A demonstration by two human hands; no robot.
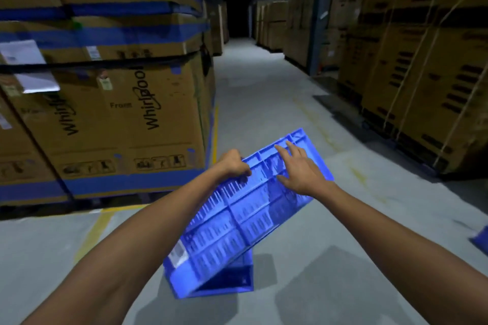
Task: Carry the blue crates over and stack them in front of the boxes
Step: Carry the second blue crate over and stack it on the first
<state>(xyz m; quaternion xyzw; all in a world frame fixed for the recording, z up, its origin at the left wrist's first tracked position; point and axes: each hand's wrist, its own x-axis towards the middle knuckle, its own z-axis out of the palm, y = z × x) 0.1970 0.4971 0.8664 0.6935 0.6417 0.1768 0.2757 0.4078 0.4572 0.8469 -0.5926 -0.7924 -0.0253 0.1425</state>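
- Gripping the upper edge of the blue crate (237, 216), your left hand (233, 165) has its fingers curled tight over the rim, knuckles up.
- Your right hand (301, 169) lies flat on the slotted face of the same crate, fingers spread and stretched out, palm down; it presses on the plastic and grips nothing.
- The crate is tilted steeply, its far corner raised toward the aisle and its near lower corner down by the floor (330, 285); you see its slotted, ribbed face turned up to you.
- A white label (178, 253) sits on the crate near its lower left corner.
- Under the tilted crate a darker blue part shows at the bottom; you cannot tell whether it is a second crate or this crate's own inside wall.
- The crate is just to the right of the stacked cardboard boxes (105, 119) on your left, near their front corner, with a yellow floor line (89, 237) running beside them.
- More cardboard boxes (427, 87) stand along the right side of the aisle, well apart from the crate.
- A bit of another blue thing (482, 241) shows at the right edge of the view, on the floor.
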